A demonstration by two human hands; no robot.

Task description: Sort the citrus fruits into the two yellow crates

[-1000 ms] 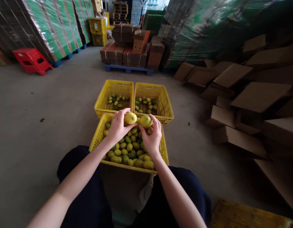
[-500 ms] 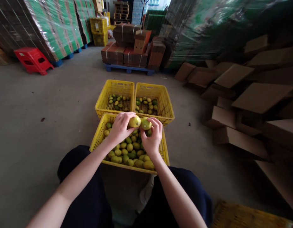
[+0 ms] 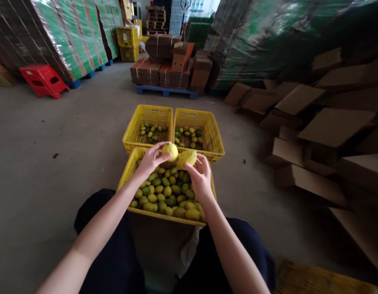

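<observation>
My left hand (image 3: 152, 160) grips a yellow lemon (image 3: 170, 151) between thumb and fingers. Close beside it, my right hand (image 3: 201, 176) is closed on a second lemon (image 3: 186, 159), yellow-green and lying sideways. Both are held above the near yellow crate (image 3: 167, 219), whose bottom is covered with many yellow and green lemons (image 3: 167, 192). Beyond it stand two more yellow crates, a far left crate (image 3: 155, 108) and a far right crate (image 3: 215, 130), each with a smaller number of lemons inside.
A blue pallet (image 3: 166, 91) with bundled flat cartons (image 3: 175, 77) stands past the crates. Cardboard boxes (image 3: 336, 126) are heaped on the right. A red stool (image 3: 44, 81) and wrapped green stacks (image 3: 72, 36) are at left. Another yellow crate (image 3: 323, 279) shows at bottom right.
Both lemons have been turned in my fingers: the left one now points its tip upward, the right one lies lengthwise. My left hand has shifted slightly up and left.
</observation>
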